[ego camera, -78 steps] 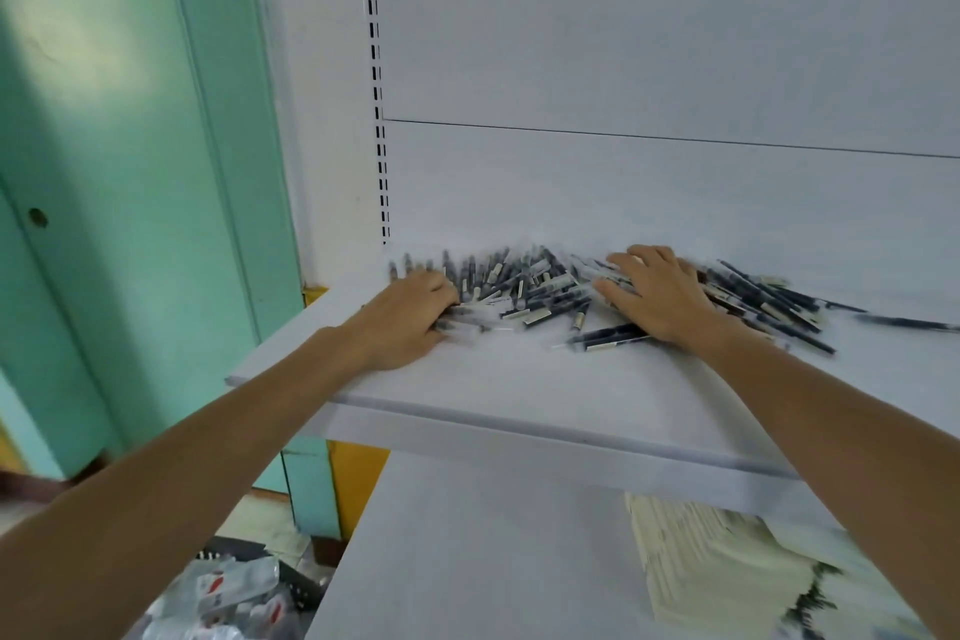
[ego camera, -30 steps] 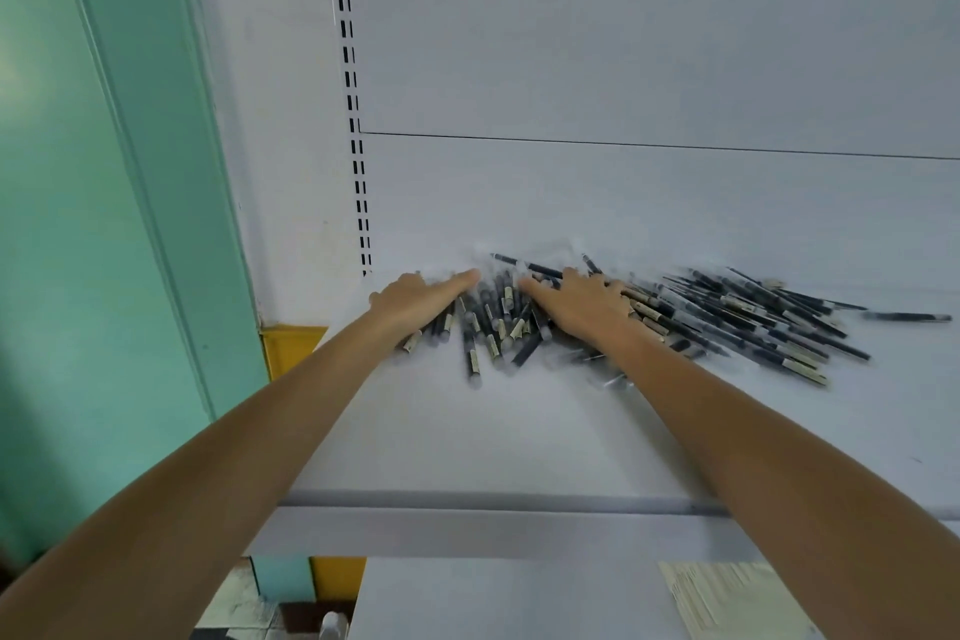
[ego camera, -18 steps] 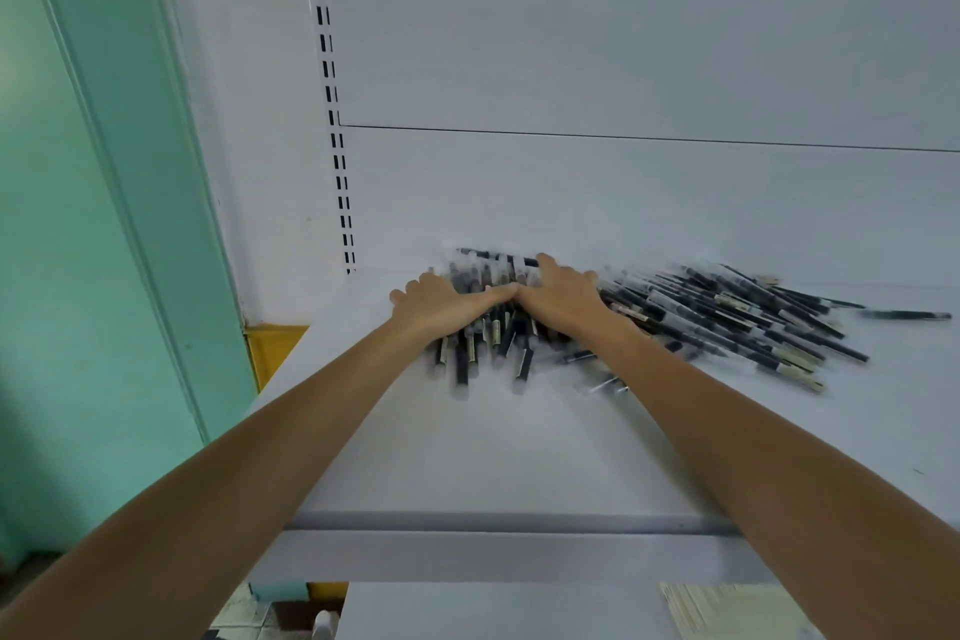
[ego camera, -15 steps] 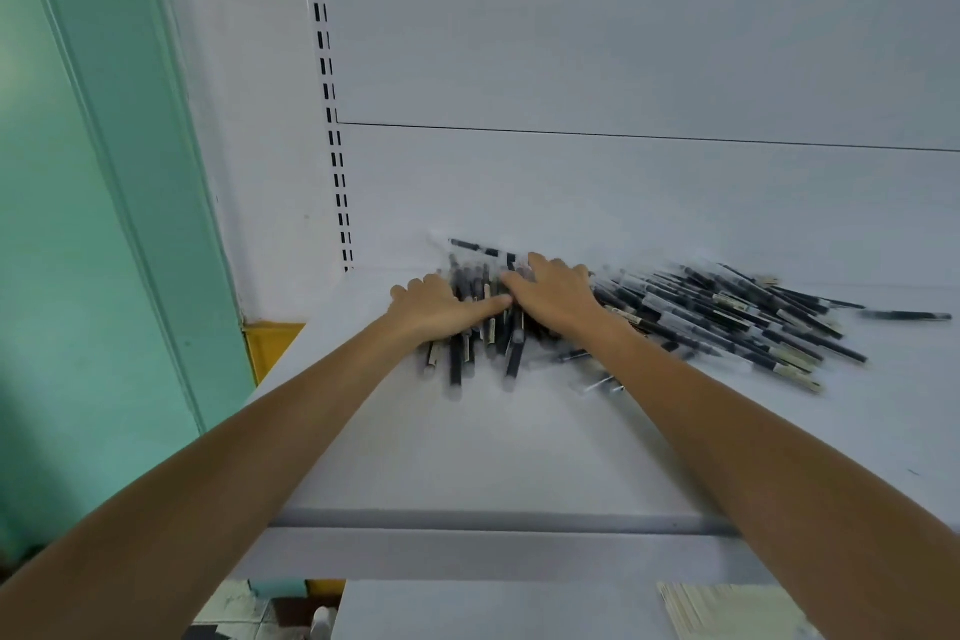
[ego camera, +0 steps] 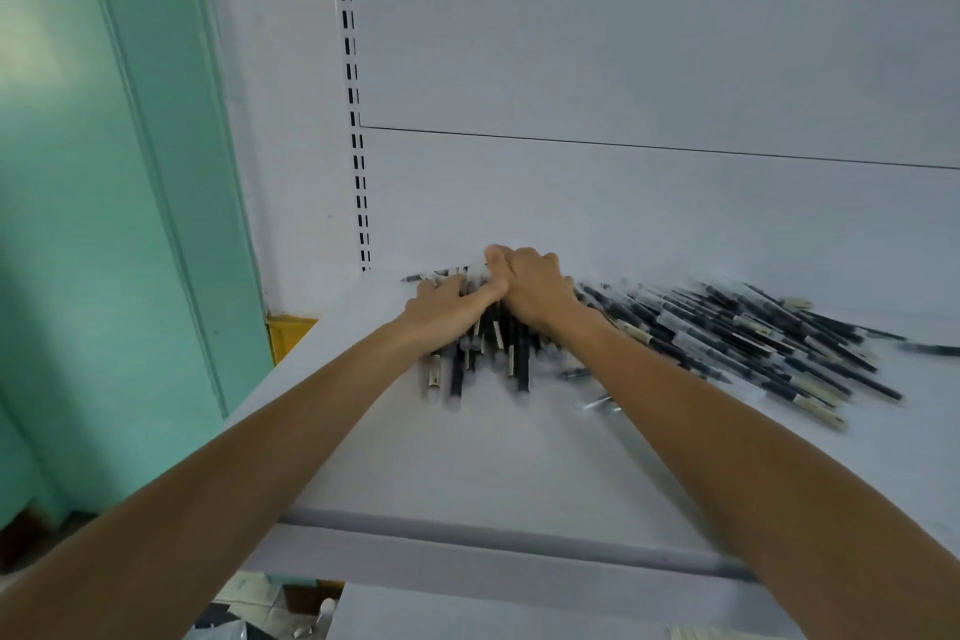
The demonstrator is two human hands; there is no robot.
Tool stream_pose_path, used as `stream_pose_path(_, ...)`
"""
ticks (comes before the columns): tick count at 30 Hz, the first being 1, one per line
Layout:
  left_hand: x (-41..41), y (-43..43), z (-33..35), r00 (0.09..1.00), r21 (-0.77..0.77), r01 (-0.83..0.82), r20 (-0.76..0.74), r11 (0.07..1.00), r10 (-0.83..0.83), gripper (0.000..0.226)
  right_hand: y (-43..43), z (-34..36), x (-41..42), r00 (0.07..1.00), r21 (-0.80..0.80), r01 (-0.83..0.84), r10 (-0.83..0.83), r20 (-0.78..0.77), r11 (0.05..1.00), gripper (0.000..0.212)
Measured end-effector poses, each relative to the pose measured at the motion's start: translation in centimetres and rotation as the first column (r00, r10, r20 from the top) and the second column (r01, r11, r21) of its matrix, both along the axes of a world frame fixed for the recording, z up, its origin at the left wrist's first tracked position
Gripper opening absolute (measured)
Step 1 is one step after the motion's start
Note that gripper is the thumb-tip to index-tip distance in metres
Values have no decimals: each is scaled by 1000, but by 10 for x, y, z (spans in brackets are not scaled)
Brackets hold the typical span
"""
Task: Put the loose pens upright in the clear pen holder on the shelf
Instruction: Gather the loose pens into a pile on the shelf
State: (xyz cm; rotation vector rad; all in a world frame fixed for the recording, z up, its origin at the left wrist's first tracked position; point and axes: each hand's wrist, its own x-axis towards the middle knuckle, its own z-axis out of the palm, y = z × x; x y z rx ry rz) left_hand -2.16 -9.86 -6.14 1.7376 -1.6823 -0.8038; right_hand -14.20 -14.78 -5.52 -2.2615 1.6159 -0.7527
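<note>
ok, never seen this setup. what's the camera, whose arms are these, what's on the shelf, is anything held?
No machine here: a person works with bare hands. The single picture comes from a wide-angle camera worn on the head, looking forward and down, so the arms reach in from below. On the white shelf lie many dark loose pens: a bunch of pens under the hands and a spread pile to its right. The left hand lies flat on the bunch; the right hand curls its fingers over its far side, pressing it together. Nothing is lifted yet. The clear pen holder is not in view.
</note>
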Motion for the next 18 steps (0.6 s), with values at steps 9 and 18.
stream_pose_path(9,2,4,-9,992,-101,31,124,994,-19,56,-44,15,-12,995,-47,-53,49,-85,997,30)
stream_pose_path(18,7,23,-10,972,-336,-42,204,941,116,45,-71,27,41,908,57,-223,228,-350,973,24)
